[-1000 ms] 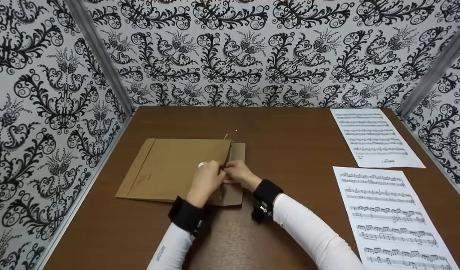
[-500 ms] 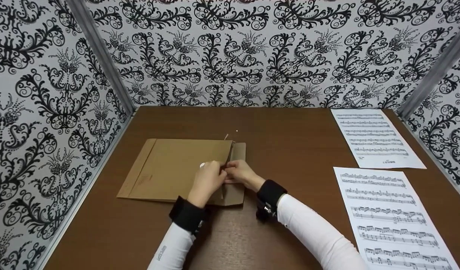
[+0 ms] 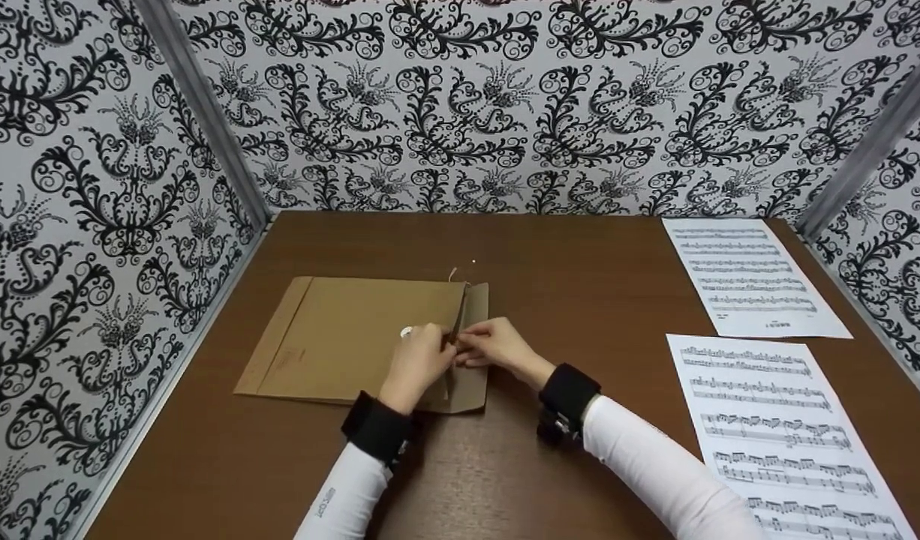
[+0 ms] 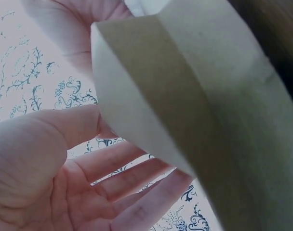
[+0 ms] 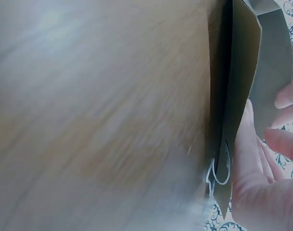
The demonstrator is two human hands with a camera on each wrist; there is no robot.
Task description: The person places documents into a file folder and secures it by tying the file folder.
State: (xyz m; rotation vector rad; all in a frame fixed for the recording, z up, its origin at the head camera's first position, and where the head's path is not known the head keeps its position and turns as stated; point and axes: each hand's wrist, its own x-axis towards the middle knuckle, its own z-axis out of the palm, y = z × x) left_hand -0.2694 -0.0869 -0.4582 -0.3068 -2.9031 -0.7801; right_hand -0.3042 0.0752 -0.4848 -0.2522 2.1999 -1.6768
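A large brown kraft envelope (image 3: 355, 315) lies flat with its open end to the right, a lighter flap (image 3: 475, 307) showing beyond it. In the head view my left hand (image 3: 419, 364) holds the envelope's upper layer at the mouth, beside a white round spot (image 3: 406, 331). The right hand (image 3: 497, 345) meets it there, thumb and fingers pinching at the same edge. Up close in the left wrist view, the folded paper edge (image 4: 151, 91) stands raised between the hands. A thin white string (image 5: 216, 173) hangs by the envelope's mouth in the right wrist view.
Two printed music sheets (image 3: 756, 277) lie on the right side of the brown table (image 3: 580, 285), one behind the other. Black-and-white patterned walls (image 3: 475, 105) enclose the back and sides. A tiny white speck (image 3: 473, 261) is behind the envelope.
My right hand and forearm have shifted slightly right, and its fingers show straighter beside the left hand. The left hand and the envelope stay almost in place.
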